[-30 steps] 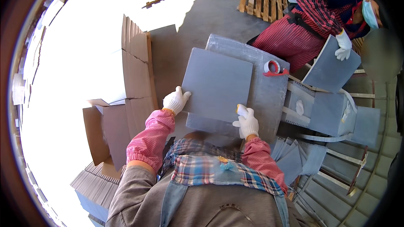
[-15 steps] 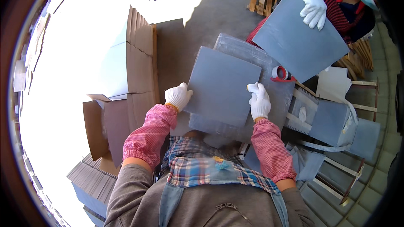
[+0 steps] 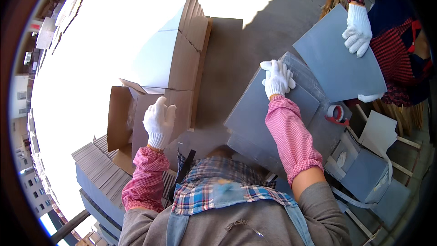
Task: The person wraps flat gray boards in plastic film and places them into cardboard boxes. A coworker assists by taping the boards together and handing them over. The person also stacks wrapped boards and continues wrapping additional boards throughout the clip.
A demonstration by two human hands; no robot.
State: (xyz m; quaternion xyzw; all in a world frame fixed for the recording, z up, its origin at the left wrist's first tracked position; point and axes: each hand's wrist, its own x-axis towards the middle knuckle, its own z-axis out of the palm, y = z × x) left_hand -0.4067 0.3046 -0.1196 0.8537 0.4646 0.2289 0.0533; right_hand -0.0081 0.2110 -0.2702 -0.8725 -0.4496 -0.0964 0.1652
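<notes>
The flat panel [image 3: 250, 109] and, to its right, the tape dispenser [image 3: 342, 122] lie on the work surface [image 3: 325, 133]; the open carton [image 3: 119, 118] stands left.

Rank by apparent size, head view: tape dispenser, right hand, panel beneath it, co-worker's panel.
1. grey panel beneath right hand, co-worker's panel: too alike to rank
2. right hand
3. tape dispenser

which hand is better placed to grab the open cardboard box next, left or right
Likely the left hand: it looks open and empty, right by the open cardboard box. The right hand is across at the far edge of the grey panel, well away from the box.
</notes>
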